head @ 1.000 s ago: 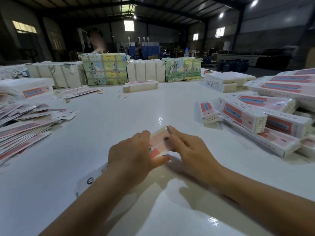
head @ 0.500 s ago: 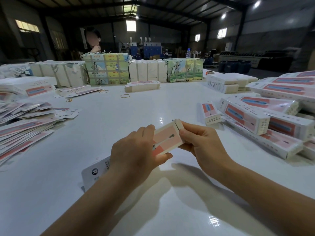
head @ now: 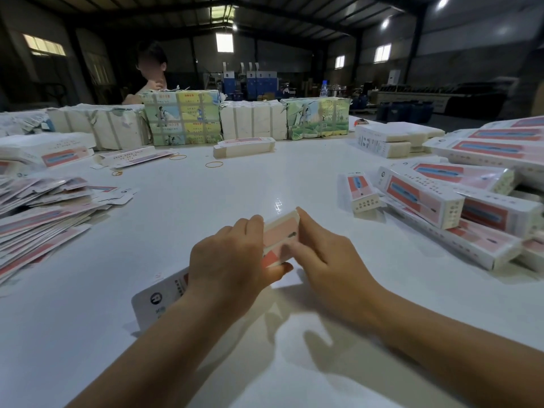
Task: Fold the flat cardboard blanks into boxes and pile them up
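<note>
A long white and pink box (head: 279, 235) lies low over the middle of the white table (head: 206, 207), its near end poking out below my left wrist. My left hand (head: 226, 260) grips its middle from above, thumb under the near edge. My right hand (head: 323, 254) holds the far end, fingers curled against the end flap. A fanned heap of flat blanks (head: 38, 216) lies at the left. Folded boxes (head: 459, 207) are piled at the right.
Wrapped bundles (head: 182, 119) line the far edge, with a person behind them. A lone folded box (head: 244, 147) and rubber bands (head: 214, 164) lie at the back of the table. A small upright box (head: 360, 191) stands left of the pile.
The box was lifted off the table and has come back down a little. My right hand's fingers have closed in on its far end.
</note>
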Motion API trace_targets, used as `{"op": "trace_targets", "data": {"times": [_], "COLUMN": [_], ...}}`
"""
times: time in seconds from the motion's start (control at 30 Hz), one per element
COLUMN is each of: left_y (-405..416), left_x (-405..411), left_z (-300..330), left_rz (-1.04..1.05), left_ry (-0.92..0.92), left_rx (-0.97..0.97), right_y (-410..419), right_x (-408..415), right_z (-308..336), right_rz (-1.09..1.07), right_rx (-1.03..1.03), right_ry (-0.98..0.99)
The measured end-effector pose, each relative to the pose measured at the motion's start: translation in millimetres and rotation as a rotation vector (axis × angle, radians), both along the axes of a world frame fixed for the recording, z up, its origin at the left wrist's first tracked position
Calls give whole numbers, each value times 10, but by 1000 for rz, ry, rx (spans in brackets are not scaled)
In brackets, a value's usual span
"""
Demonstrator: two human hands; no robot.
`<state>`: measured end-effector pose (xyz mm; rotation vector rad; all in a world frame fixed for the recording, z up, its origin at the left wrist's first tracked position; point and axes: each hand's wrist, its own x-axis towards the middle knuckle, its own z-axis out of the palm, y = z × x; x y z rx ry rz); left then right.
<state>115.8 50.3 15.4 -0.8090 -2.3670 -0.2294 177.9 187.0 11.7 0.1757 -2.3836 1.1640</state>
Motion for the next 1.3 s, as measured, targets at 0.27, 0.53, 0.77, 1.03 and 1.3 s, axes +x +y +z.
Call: {"op": "trace_targets", "data": {"times": [0.27, 0.53, 0.77, 1.03, 1.3], "left_y": [-98, -113, -306, -361, -283], "left_x": [-99, -111, -250, -256, -358], "left_z": [-26, -40, 21, 67, -25], "left_rz": [17, -13, -61, -198, -222], "left_ry": [-175, -262, -172, -272, 30], "left_rx": [132, 203, 140, -24, -12], "right_y": [71, 54, 53, 113, 441], "right_x": [-49, -34, -29, -94, -165], "right_z": [5, -26, -28, -88, 84], "right_rz": [215, -150, -40, -22, -208], "right_rx": [-454, 16, 182, 683, 794], "right_ry": [-113, 232, 186, 327, 263]}}
